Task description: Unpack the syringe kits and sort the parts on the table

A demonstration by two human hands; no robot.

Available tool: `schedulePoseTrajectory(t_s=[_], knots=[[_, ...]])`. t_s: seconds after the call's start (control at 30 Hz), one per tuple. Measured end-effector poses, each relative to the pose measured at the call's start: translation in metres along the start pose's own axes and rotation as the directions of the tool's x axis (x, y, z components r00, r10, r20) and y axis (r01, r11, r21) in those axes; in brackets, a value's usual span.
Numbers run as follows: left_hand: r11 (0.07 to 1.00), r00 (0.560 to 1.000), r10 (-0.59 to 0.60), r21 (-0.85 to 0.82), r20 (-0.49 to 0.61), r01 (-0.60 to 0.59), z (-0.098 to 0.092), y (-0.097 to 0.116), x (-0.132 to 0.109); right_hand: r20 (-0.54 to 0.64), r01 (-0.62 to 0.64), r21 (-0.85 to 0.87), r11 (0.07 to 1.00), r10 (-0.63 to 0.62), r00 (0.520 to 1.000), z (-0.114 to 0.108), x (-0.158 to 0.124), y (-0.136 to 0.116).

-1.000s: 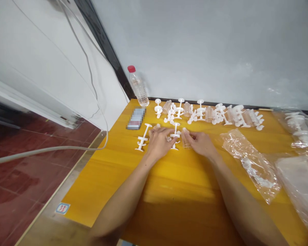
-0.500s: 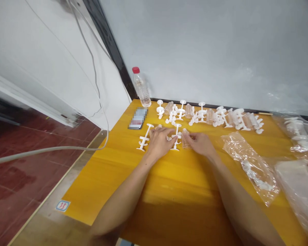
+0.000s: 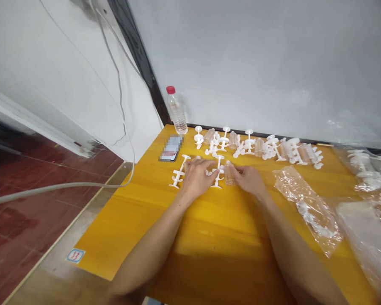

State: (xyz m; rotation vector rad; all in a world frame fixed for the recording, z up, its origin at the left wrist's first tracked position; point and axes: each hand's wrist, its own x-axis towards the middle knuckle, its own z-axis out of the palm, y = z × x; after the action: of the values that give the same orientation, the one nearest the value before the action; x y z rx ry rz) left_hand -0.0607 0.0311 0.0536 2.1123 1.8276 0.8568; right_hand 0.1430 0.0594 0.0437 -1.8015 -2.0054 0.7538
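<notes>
My left hand point(image 3: 197, 176) lies over small pieces in the front row, its thumb stretched away from its fingers toward a white plunger-like part point(image 3: 218, 171). What sits under its fingers is mostly hidden. Left of that hand is another white plunger-like part point(image 3: 178, 173) with crosswise discs. My right hand point(image 3: 250, 180) has its thumb and fingers against the right side of a clear ribbed plastic cylinder point(image 3: 230, 174) that lies on the table.
Behind my hands runs a row of white parts point(image 3: 249, 143) and clear cylinders point(image 3: 259, 147). A water bottle point(image 3: 178, 113) and a phone point(image 3: 172, 148) are at the back left. Clear plastic bags point(image 3: 307, 207) with white parts lie right on the yellow table point(image 3: 130, 224).
The camera view shifts slightly. Both hands stay at nearly the same spot among the parts; the right fingers still rest against the clear cylinder.
</notes>
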Motion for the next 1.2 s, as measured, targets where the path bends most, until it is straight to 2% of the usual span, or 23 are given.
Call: schedulePoseTrajectory(t_s=[0.1,0.17,0.23,0.3,0.37,0.4,0.47,0.5,0.6,0.67,0.77,0.9,1.0,1.07,1.13,1.17,1.2], knots=[[0.996,0.998,0.056,-0.061,-0.043,-0.058,-0.007,0.008,-0.005,-0.084,0.038,-0.084,0.996,-0.045,0.995,-0.010,-0.031,-0.005],[0.975,0.991,0.113,-0.184,-0.070,-0.124,-0.008,0.021,-0.010,-0.226,0.111,-0.133,0.985,-0.139,0.964,-0.020,-0.069,0.001],[0.930,0.984,0.165,-0.323,-0.067,-0.177,-0.003,0.042,-0.015,-0.420,0.139,-0.204,0.969,-0.215,0.882,-0.031,-0.112,0.019],[0.891,0.974,0.224,-0.400,-0.019,-0.213,0.012,0.069,-0.019,-0.580,0.042,-0.335,0.941,-0.240,0.779,-0.041,-0.152,0.048],[0.876,0.953,0.297,-0.412,0.055,-0.250,0.034,0.097,-0.018,-0.647,-0.082,-0.461,0.884,-0.271,0.713,-0.047,-0.184,0.085],[0.878,0.944,0.318,-0.403,0.087,-0.258,0.046,0.111,-0.016,-0.648,-0.119,-0.505,0.855,-0.284,0.707,-0.048,-0.196,0.104],[0.901,0.943,0.294,-0.375,0.152,-0.220,0.069,0.133,-0.008,-0.623,-0.135,-0.545,0.828,-0.291,0.726,-0.048,-0.212,0.136],[0.915,0.949,0.246,-0.370,0.199,-0.160,0.079,0.141,-0.004,-0.612,-0.126,-0.541,0.832,-0.286,0.737,-0.046,-0.218,0.148],[0.917,0.930,0.100,-0.396,0.354,0.052,0.090,0.146,0.000,-0.614,-0.064,-0.450,0.891,-0.256,0.747,-0.040,-0.227,0.165],[0.877,0.910,0.082,-0.463,0.406,0.128,0.081,0.137,-0.010,-0.585,-0.018,-0.343,0.939,-0.199,0.786,-0.037,-0.232,0.165],[0.777,0.896,0.075,-0.589,0.437,0.222,0.054,0.113,-0.040,-0.491,0.019,-0.200,0.980,-0.117,0.863,-0.035,-0.239,0.163],[0.669,0.867,0.035,-0.656,0.497,0.349,0.022,0.088,-0.072,-0.468,0.064,-0.144,0.988,-0.125,0.875,-0.035,-0.241,0.167],[0.532,0.852,0.005,-0.722,0.524,0.442,0.014,0.084,-0.073,-0.428,0.122,-0.132,0.984,-0.168,0.888,-0.039,-0.239,0.167],[0.455,0.800,-0.017,-0.708,0.599,0.540,0.014,0.087,-0.067,-0.392,0.150,-0.125,0.981,-0.188,0.901,-0.042,-0.236,0.165],[0.456,0.732,-0.015,-0.647,0.681,0.611,0.016,0.092,-0.060,-0.348,0.160,-0.122,0.980,-0.193,0.917,-0.046,-0.233,0.164],[0.473,0.722,-0.005,-0.635,0.691,0.611,0.016,0.094,-0.057,-0.326,0.163,-0.122,0.979,-0.195,0.925,-0.047,-0.232,0.164],[0.485,0.739,0.011,-0.650,0.674,0.585,0.015,0.095,-0.056,-0.306,0.167,-0.122,0.978,-0.197,0.931,-0.049,-0.231,0.164]])
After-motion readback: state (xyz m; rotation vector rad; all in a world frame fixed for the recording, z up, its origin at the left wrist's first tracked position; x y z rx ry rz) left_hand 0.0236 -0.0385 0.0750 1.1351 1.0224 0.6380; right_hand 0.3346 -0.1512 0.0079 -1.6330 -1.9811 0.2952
